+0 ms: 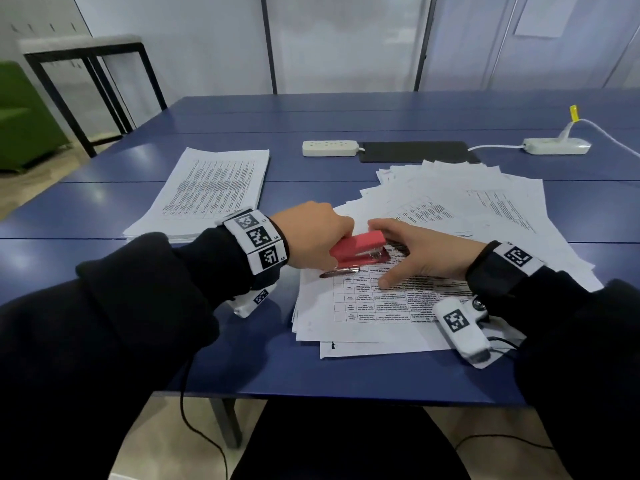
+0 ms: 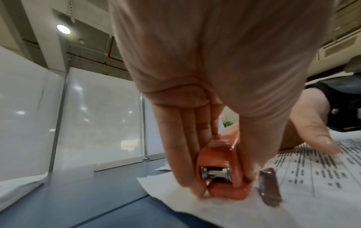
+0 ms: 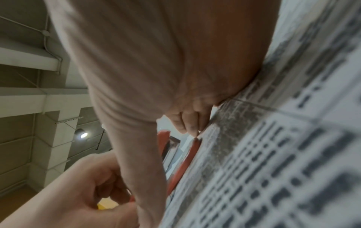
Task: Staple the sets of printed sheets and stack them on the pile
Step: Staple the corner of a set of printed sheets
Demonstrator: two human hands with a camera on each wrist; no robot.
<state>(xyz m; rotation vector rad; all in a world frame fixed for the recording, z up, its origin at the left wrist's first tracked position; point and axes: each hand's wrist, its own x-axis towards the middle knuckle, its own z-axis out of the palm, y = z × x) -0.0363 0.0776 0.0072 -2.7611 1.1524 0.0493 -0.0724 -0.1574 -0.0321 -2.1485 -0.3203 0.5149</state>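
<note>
From the head view, your left hand (image 1: 311, 233) is closed around the back of the red stapler (image 1: 360, 249), with fingers on one side and thumb on the other. The stapler sits on the upper left corner of the printed set (image 1: 374, 306), which lies on the blue table (image 1: 104, 209) right in front of you. Your right hand (image 1: 419, 252) is flat and spread on this set; the thumb presses on the printed lines and the fingertips reach to the front end of the stapler. A small dark metal piece (image 1: 341, 271) lies on the paper just beside the stapler. The finished pile (image 1: 211, 188) is at the far left, well apart from the set. Loose sheets (image 1: 467, 199) are spread to the right. Two white power strips (image 1: 329, 148) and a dark pad (image 1: 415, 151) lie further back.

From the left wrist view, your left hand (image 2: 205, 77) grips the stapler (image 2: 218, 174) from both sides, and its base stands on the corner of the paper. The metal piece (image 2: 270, 188) lies just to its right. Your right hand (image 2: 310, 126) presses the set (image 2: 322, 169) with the thumb.

From the right wrist view, your right hand (image 3: 156, 64) lies open on the set (image 3: 273, 154), fingertips touching the paper near the stapler (image 3: 183, 166). Your left hand (image 3: 78, 192) is curled below, but the picture is blurred.
</note>
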